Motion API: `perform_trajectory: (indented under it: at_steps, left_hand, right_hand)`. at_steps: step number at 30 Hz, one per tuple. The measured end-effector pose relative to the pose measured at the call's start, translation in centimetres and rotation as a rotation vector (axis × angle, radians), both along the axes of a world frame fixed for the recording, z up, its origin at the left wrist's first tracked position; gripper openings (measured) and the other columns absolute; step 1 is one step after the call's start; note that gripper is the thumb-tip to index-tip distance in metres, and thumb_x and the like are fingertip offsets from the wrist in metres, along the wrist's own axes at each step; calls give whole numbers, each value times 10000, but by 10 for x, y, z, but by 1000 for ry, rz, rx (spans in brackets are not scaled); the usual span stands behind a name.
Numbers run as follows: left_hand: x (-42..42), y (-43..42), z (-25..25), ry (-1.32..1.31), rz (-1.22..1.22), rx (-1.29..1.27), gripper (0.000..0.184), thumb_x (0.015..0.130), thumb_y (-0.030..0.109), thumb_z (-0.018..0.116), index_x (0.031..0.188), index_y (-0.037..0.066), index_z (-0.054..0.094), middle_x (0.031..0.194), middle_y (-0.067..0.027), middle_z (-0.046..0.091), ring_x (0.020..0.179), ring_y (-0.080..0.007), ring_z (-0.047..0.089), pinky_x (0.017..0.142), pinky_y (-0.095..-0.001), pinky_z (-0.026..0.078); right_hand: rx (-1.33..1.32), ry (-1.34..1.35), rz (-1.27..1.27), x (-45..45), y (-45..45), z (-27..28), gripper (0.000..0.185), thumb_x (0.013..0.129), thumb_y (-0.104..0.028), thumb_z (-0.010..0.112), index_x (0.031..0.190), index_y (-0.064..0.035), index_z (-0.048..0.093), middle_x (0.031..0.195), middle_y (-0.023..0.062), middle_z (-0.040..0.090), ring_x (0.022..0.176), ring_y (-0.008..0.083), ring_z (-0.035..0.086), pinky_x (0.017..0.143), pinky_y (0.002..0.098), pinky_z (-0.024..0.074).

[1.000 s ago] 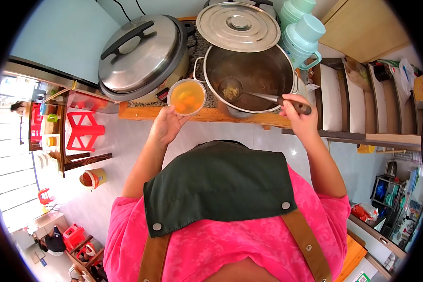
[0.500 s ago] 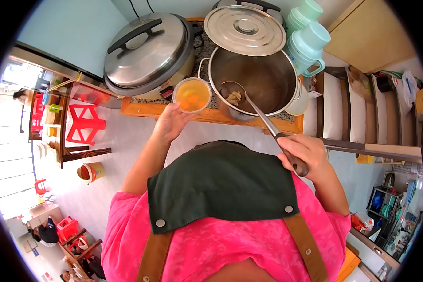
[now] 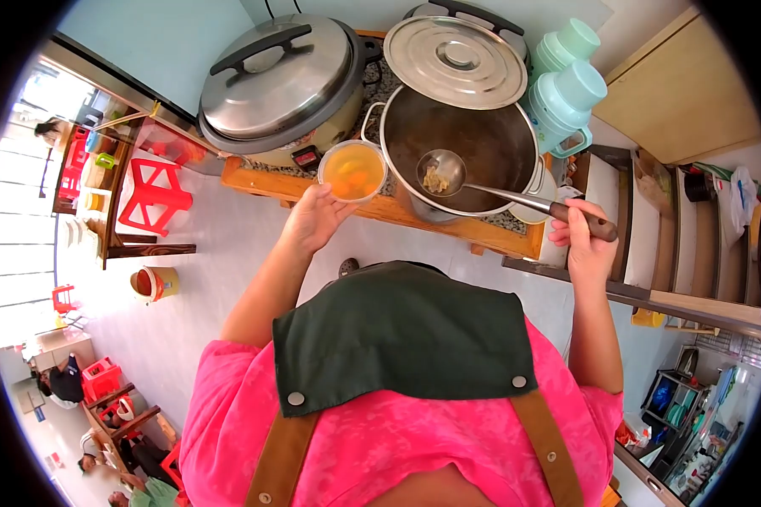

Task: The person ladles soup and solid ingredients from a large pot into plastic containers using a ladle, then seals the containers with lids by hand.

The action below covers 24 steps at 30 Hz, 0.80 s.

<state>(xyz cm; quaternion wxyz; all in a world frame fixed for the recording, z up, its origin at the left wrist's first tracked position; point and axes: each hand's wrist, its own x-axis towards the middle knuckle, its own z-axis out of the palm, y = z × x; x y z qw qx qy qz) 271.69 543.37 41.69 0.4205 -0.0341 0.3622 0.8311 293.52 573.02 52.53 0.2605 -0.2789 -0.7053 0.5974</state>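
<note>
Head view shows us our right hand (image 3: 585, 241) with its fingers bent around the dark brown grip of a steel ladle (image 3: 522, 199), the handle running leftward over the pot's near right rim. Its round bowl sits within the mouth of a steel stockpot (image 3: 407, 110), toward the near left side, and carries pale solid pieces (image 3: 434, 180); we cannot tell whether its underside touches the brown liquid (image 3: 495, 156).

Our left hand (image 3: 314, 221) is partly curled, thumb and fingers around the near side of a clear plastic tub (image 3: 353, 171) filled with yellow-orange broth and orange chunks. We have the tub upright, just beside the stockpot's left rim; whether the two touch, we cannot say.

Beyond our hands, a round ringed steel lid (image 3: 457, 55) overlaps the far rim of the stockpot. A large steel-lidded cooker (image 3: 287, 76) with a black handle stands to the left, behind the tub, and pale green plastic jugs (image 3: 571, 97) stand to the right. We face a speckled counter with a wooden edge (image 3: 499, 239). Farther out, we see a red plastic stool (image 3: 155, 198) and a bucket (image 3: 154, 283) on the left.
</note>
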Motion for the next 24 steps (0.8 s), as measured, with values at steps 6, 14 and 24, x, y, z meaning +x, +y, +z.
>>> perform_trajectory:
  at_steps: [6, 14, 24]
  left_hand:
    - [11, 0, -3, 8, 43, -21, 461, 808, 213, 493, 1186, -24, 380, 1188, -144, 477, 1107, -246, 451, 982, -387, 320]
    - [17, -3, 2, 26, 62, -11, 500, 797, 215, 511, 1204, -32, 359, 1205, -159, 463, 1131, -264, 436, 1001, -402, 306]
    - [10, -15, 4, 27, 75, -41, 509, 797, 231, 526, 1200, -32, 362, 1197, -161, 469, 1111, -272, 453, 978, -395, 333]
  right_hand:
    - [56, -27, 10, -31, 5, -20, 151, 774, -121, 631, 878, -14, 609, 683, 40, 588, 555, 81, 552, 512, 208, 456]
    - [428, 19, 182, -65, 13, -51, 166, 733, -148, 658, 823, -21, 601, 666, 80, 586, 560, 153, 544, 549, 242, 443]
    - [610, -48, 395, -54, 21, -41, 155, 694, -87, 662, 829, -45, 597, 750, 83, 611, 630, 200, 587, 580, 259, 461]
